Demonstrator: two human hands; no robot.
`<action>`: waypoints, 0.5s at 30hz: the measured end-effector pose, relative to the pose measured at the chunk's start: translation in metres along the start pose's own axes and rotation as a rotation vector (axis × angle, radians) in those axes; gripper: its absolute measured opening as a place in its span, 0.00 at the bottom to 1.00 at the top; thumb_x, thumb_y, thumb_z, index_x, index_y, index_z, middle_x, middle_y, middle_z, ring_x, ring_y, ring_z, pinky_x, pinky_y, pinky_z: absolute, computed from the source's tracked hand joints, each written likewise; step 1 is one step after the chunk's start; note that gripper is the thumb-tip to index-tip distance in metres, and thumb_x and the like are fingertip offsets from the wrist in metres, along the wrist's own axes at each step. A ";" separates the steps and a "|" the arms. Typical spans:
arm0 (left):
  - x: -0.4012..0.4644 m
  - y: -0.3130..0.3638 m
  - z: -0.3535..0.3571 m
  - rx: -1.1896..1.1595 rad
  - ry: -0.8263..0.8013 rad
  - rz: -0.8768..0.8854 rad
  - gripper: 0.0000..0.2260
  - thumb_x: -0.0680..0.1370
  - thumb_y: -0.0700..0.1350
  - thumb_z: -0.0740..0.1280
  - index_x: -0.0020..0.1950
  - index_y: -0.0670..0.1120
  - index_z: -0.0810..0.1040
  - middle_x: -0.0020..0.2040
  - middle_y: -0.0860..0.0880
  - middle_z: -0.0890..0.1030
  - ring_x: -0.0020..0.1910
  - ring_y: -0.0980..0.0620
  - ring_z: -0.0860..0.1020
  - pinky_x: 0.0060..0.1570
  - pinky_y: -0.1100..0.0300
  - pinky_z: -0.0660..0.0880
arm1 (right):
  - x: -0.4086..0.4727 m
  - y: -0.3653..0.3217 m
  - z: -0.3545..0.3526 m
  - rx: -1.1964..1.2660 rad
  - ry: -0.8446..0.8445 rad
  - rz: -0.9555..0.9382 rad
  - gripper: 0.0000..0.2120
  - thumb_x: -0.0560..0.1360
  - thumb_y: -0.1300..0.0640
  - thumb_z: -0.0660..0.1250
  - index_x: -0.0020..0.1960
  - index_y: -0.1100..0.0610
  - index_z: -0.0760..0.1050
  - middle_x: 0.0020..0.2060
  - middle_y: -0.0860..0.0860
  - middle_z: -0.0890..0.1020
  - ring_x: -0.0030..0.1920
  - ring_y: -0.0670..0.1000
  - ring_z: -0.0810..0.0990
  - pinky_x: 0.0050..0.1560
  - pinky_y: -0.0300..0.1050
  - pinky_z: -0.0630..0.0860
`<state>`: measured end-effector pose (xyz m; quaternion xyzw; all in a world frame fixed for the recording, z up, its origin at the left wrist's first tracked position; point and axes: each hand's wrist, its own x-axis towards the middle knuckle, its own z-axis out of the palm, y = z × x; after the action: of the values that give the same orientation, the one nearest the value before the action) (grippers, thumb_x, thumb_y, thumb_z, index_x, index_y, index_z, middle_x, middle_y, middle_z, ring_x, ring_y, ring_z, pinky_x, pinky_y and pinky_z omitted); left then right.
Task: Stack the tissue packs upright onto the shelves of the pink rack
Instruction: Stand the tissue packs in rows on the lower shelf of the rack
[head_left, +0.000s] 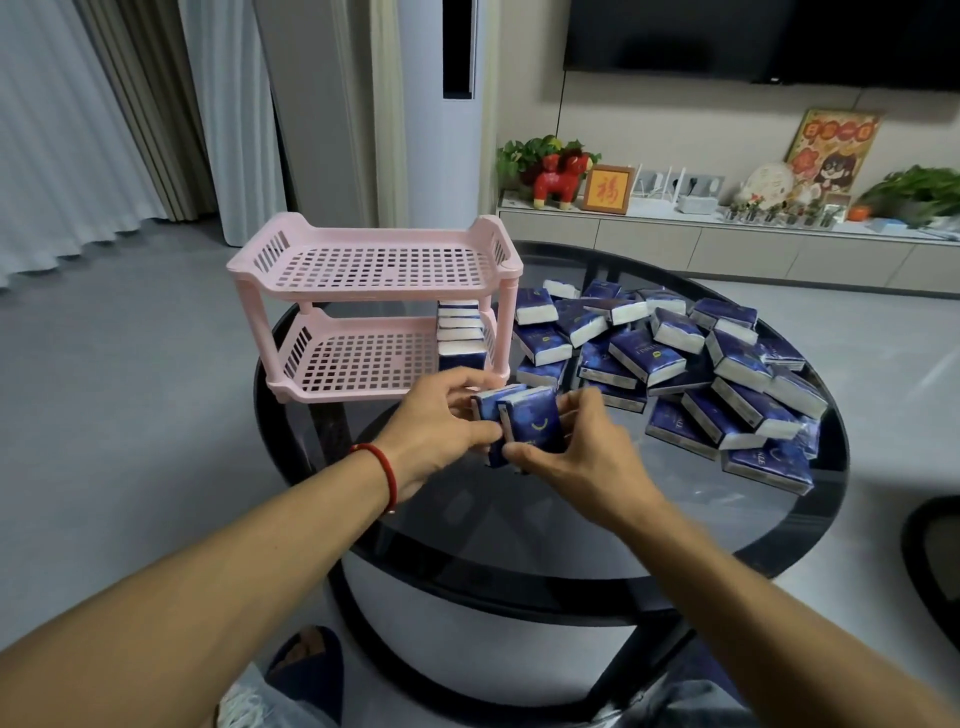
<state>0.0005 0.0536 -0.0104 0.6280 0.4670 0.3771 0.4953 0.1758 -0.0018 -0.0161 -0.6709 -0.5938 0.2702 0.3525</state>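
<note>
Over the glass table (519, 525), both hands (436, 421) (582, 457) hold 2 tissue packs (524, 423) upright.

I am in a living room at home. A big black TV (763, 36) hangs on the wall. Under it is a long low cabinet (727, 249) with green plants (530, 153), a red toy horse (563, 179) and a small framed picture (607, 188). Long curtains (78, 130) hang down to the grey floor (130, 389).

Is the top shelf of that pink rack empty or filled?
Empty: the top shelf shows only bare pink grid, while packs stand on the lower shelf.
</note>
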 end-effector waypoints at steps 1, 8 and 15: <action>0.000 0.002 -0.001 -0.075 -0.030 -0.048 0.22 0.73 0.25 0.69 0.62 0.43 0.81 0.55 0.40 0.86 0.50 0.44 0.85 0.47 0.52 0.84 | 0.001 0.001 0.009 -0.009 0.017 -0.002 0.32 0.64 0.41 0.82 0.56 0.52 0.66 0.45 0.45 0.83 0.45 0.46 0.83 0.46 0.45 0.82; -0.001 0.005 -0.028 0.091 -0.148 0.062 0.25 0.70 0.35 0.79 0.65 0.52 0.81 0.58 0.50 0.85 0.57 0.54 0.84 0.53 0.59 0.82 | 0.005 -0.016 0.035 -0.112 0.046 -0.057 0.30 0.68 0.39 0.78 0.56 0.52 0.63 0.48 0.48 0.82 0.48 0.54 0.83 0.49 0.56 0.82; 0.003 -0.002 -0.069 0.295 -0.216 0.069 0.28 0.69 0.36 0.80 0.67 0.52 0.80 0.60 0.53 0.83 0.62 0.56 0.81 0.67 0.51 0.77 | 0.014 -0.026 0.032 -0.079 -0.159 -0.192 0.31 0.74 0.52 0.77 0.72 0.47 0.66 0.63 0.45 0.79 0.55 0.49 0.81 0.55 0.46 0.81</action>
<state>-0.0640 0.0755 0.0030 0.7462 0.4398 0.2516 0.4318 0.1371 0.0179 -0.0141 -0.6010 -0.6915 0.2640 0.3017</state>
